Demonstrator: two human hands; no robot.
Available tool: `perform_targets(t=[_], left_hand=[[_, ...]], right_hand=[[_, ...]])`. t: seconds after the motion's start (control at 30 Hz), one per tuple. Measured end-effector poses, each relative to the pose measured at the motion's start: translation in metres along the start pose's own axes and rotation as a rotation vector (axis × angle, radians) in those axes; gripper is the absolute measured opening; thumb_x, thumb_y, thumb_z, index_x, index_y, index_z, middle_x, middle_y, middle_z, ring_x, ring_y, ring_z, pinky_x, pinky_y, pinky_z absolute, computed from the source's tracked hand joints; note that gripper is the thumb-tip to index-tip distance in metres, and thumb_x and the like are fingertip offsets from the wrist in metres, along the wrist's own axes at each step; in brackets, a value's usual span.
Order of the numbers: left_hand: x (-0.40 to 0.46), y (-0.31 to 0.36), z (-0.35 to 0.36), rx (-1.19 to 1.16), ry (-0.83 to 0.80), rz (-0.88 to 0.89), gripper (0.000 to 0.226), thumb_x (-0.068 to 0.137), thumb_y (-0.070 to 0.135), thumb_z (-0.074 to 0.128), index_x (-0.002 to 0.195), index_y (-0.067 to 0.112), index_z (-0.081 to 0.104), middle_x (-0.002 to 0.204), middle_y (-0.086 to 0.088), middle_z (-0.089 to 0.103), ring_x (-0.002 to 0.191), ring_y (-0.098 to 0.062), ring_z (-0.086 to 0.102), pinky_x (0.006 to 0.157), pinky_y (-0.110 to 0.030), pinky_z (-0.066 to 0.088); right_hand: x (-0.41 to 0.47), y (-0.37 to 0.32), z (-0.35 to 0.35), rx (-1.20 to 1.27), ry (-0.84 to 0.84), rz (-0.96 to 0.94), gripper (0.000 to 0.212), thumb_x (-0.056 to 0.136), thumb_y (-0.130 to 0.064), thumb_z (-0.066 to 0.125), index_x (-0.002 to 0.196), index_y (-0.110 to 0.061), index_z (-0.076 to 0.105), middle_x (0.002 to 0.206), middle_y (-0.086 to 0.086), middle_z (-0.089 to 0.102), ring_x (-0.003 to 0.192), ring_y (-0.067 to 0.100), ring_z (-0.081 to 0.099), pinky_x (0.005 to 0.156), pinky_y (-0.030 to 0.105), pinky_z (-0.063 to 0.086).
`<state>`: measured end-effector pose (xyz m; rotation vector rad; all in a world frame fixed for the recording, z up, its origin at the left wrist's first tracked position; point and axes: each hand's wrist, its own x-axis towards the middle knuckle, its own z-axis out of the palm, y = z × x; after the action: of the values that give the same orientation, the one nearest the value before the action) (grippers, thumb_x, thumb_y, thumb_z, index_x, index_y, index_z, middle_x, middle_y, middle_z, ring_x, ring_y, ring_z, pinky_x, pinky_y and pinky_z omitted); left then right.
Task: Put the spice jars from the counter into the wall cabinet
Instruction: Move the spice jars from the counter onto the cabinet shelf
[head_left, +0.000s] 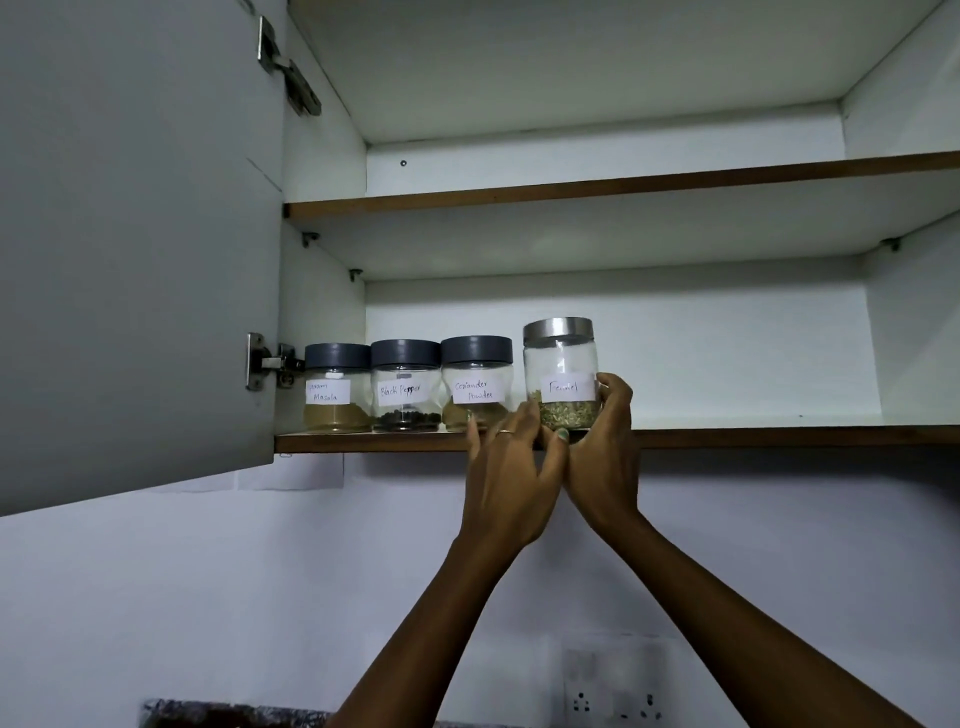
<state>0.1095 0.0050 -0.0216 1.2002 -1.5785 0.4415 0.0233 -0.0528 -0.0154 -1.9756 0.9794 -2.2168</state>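
Both hands hold a tall glass jar with a steel lid, labelled Fennel (561, 374), at the front edge of the wall cabinet's lower shelf (753, 435). My left hand (511, 467) cups its lower left side with the thumb under the base. My right hand (605, 457) wraps its right side. To the left stand three shorter jars with dark grey lids in a row: Garam Masala (335, 389), Black Pepper (405, 387) and Coriander Powder (475, 384). The fennel jar stands close beside the coriander jar.
The cabinet door (140, 249) hangs open at the left on two hinges. An upper shelf (623, 182) has nothing on it. Right of the fennel jar the lower shelf is bare. A wall socket (615, 691) sits below on the white wall, and a speckled counter edge (218, 714) shows at the bottom.
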Motion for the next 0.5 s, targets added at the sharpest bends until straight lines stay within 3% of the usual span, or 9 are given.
perform_targets(t=[0.1, 0.2, 0.27, 0.37, 0.5], left_hand=[[0.001, -0.004, 0.007, 0.03, -0.007, -0.003, 0.062, 0.092, 0.046, 0.028, 0.146, 0.018, 0.035, 0.139, 0.0, 0.053, 0.135, -0.012, 0.038, 0.118, -0.036, -0.01], [0.0, -0.008, 0.018, 0.072, 0.013, -0.019, 0.067, 0.088, 0.047, 0.023, 0.147, 0.017, 0.034, 0.143, 0.0, 0.049, 0.138, -0.011, 0.034, 0.116, -0.033, -0.015], [-0.001, -0.01, 0.024, 0.11, 0.036, -0.035, 0.068, 0.088, 0.045, 0.021, 0.147, 0.015, 0.033, 0.147, -0.001, 0.044, 0.14, -0.012, 0.029, 0.115, -0.034, -0.015], [-0.004, -0.009, 0.035, 0.131, 0.082, -0.065, 0.067, 0.087, 0.041, 0.022, 0.147, 0.013, 0.031, 0.15, -0.004, 0.038, 0.142, -0.018, 0.022, 0.117, -0.039, -0.009], [-0.007, -0.01, 0.046, 0.152, 0.12, -0.1, 0.068, 0.087, 0.04, 0.023, 0.149, 0.012, 0.027, 0.151, -0.006, 0.034, 0.143, -0.021, 0.021, 0.118, -0.04, -0.005]], right_hand=[[-0.004, 0.006, 0.006, -0.116, 0.062, -0.065, 0.07, 0.075, -0.026, 0.073, 0.131, -0.008, 0.036, 0.121, 0.013, 0.054, 0.108, 0.03, 0.054, 0.092, 0.047, 0.048], [-0.004, 0.011, 0.011, -0.255, 0.042, -0.128, 0.068, 0.084, -0.031, 0.061, 0.137, -0.001, 0.031, 0.126, 0.014, 0.056, 0.118, 0.027, 0.052, 0.117, 0.044, 0.018], [-0.003, 0.015, 0.013, -0.33, 0.007, -0.147, 0.074, 0.086, -0.035, 0.058, 0.142, 0.0, 0.025, 0.135, 0.014, 0.05, 0.127, 0.024, 0.046, 0.118, 0.039, 0.008], [-0.004, 0.023, 0.014, -0.426, -0.03, -0.175, 0.082, 0.087, -0.042, 0.056, 0.146, -0.002, 0.017, 0.145, 0.012, 0.041, 0.136, 0.02, 0.037, 0.118, 0.037, 0.005], [-0.003, 0.03, 0.011, -0.463, -0.076, -0.201, 0.082, 0.087, -0.043, 0.055, 0.148, -0.004, 0.016, 0.144, 0.012, 0.043, 0.131, 0.022, 0.043, 0.116, 0.037, 0.006]])
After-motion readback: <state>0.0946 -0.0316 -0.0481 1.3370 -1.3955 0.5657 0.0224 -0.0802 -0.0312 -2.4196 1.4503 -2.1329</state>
